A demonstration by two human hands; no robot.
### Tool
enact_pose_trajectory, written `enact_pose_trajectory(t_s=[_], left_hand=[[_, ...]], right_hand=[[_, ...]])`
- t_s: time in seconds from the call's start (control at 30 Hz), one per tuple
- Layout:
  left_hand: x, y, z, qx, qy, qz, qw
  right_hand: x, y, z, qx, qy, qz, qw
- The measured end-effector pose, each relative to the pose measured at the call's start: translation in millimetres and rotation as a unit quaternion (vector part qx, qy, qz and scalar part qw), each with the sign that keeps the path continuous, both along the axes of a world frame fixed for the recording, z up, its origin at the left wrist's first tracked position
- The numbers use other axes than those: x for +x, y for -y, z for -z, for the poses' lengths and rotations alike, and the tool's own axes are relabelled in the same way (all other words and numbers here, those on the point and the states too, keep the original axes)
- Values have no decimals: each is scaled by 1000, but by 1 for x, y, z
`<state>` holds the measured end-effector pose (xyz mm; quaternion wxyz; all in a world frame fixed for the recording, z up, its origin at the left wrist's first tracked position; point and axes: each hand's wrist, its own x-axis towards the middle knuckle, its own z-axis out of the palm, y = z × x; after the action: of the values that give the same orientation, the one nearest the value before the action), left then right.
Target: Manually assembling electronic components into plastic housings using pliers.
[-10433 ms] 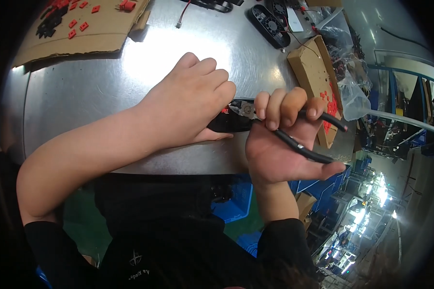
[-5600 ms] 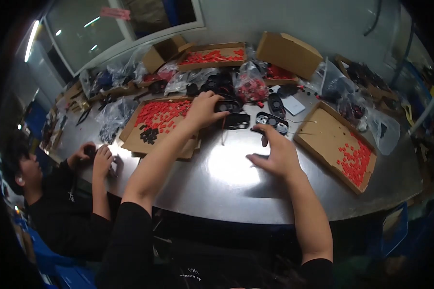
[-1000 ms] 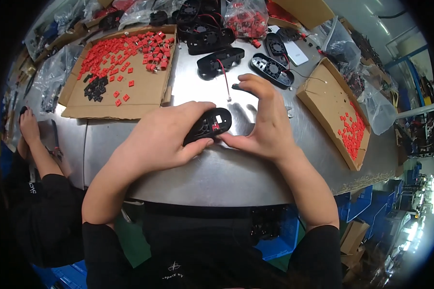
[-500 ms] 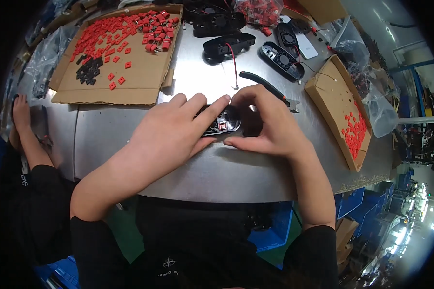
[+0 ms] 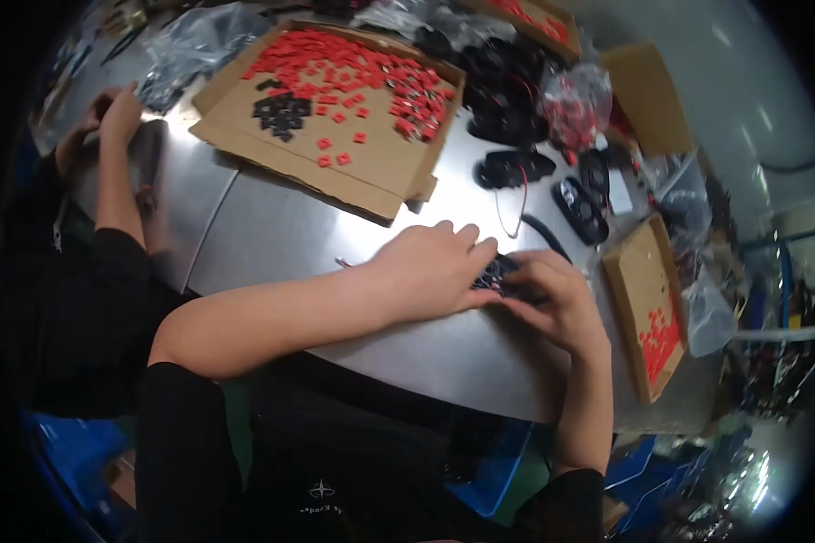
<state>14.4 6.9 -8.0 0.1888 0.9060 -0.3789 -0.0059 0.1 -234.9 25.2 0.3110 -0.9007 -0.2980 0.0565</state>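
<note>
A small black plastic housing [image 5: 493, 274] lies on the metal table, mostly hidden by my hands. My left hand [image 5: 436, 271] is wrapped over its left part, thumb along the near edge. At its right end, my right hand [image 5: 557, 294] has curled fingers and thumb closed on it; the fingertips are somewhat blurred. A short wire end [image 5: 342, 262] pokes out beside my left wrist. Just beyond my right hand, the dark handle of a pair of cutting pliers [image 5: 545, 233] shows, its jaws hidden.
A cardboard tray [image 5: 371, 185] with red and black pieces stands at the back left, another tray [image 5: 627, 299] with red pieces at right. Black fan housings [image 5: 580, 210] and a bag of red parts [image 5: 575, 104] lie behind. A co-worker's hand [image 5: 118, 113] is at far left.
The view has swung, so the table and trays sit further right and lower. My right fingers have closed in on the housing's right end. The pliers' jaws are now covered.
</note>
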Motion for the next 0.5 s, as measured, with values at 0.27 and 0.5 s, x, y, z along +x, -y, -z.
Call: enact_pose_trajectory(t_s=[0.27, 0.5], left_hand=[[-10, 6, 23, -54, 119, 12, 991], [-8, 10, 23, -41, 90, 15, 995]], right_hand=[[63, -95, -36, 6, 155, -42, 987], [152, -181, 8, -102, 134, -158, 973]])
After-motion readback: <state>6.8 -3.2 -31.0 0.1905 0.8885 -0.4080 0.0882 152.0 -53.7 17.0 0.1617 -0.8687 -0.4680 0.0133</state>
